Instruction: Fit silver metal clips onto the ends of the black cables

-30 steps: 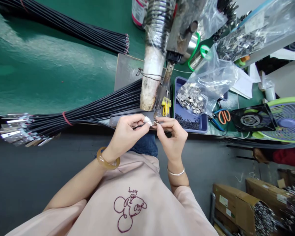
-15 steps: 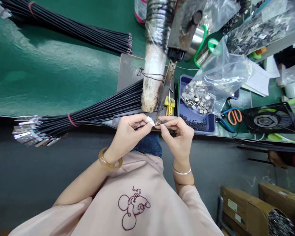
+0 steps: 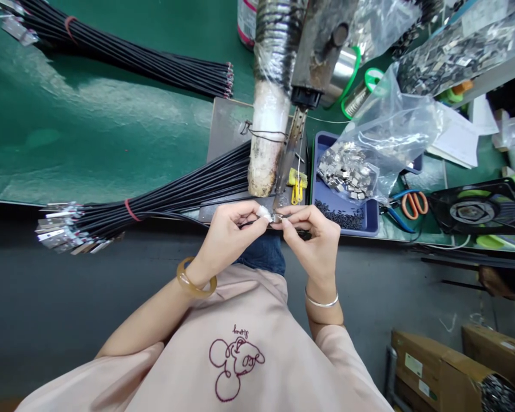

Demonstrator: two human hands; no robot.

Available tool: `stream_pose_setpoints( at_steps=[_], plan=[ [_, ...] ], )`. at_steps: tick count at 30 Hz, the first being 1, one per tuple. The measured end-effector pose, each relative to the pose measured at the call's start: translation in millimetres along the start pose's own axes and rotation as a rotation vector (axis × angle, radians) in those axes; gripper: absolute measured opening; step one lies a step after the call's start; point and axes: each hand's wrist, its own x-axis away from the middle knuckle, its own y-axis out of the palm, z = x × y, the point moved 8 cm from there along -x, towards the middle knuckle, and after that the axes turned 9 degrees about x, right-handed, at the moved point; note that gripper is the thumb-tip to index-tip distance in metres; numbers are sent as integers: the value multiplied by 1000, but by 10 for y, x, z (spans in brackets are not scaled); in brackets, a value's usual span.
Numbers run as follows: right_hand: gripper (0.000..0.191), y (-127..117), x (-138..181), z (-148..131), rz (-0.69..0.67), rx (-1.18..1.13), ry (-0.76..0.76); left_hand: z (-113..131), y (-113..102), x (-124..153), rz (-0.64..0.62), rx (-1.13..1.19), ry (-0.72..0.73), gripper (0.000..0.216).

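Head view: left hand [image 3: 232, 229] is pinching a black cable [image 3: 248, 223]; right hand [image 3: 313, 232] is pinching a small metal piece [image 3: 277, 218] at its end, fingertips nearly meeting. Work is sitting by the tabletop's [image 3: 90, 137] near edge, nearside of the soldering iron [image 3: 292, 143]. Cable is looking light, springy, best held close behind the tip; metal probably stiff, slippery.

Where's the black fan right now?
In the head view, the black fan is at the far right of the green bench, just right of the orange-handled tool.
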Motion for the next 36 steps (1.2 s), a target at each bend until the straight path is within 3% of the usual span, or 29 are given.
stream_pose_setpoints(
  at_steps=[7,9,12,14,15,17,19,20,22,26,31,36],
  plan=[
    [5,-70,51,-73,49,129,-70,-4,23,61,-31,-73,37,15],
    [5,-239,129,-196,210,220,-193,-9,65,111,-107,-149,56,15],
    [6,-595,392,-454,615,284,-434,-45,115,208,-232,-267,93,14],
    [4,-778,492,-479,766,290,-418,-52,55,248,-215,-260,124,12],
    [9,-833,463,-432,750,315,-341,-32,-14,253,-162,-238,156,11],
    [15,-861,289,-228,555,419,-137,57,-182,249,-18,-229,269,10],
    [11,-844,81,70,304,566,26,195,-310,235,111,-348,436,8],
    [9,-886,-12,186,273,647,48,255,-327,216,144,-462,513,10],
    [10,-984,-213,399,278,827,75,316,-265,142,139,-749,624,14],
    [12,-974,-587,709,183,943,90,243,-137,-60,71,-1105,589,22],
    [12,-906,-642,754,96,857,61,248,-93,-18,45,-1078,648,20],
    [15,-1017,-327,532,330,616,23,268,-106,126,68,-976,735,28]
  ],
)
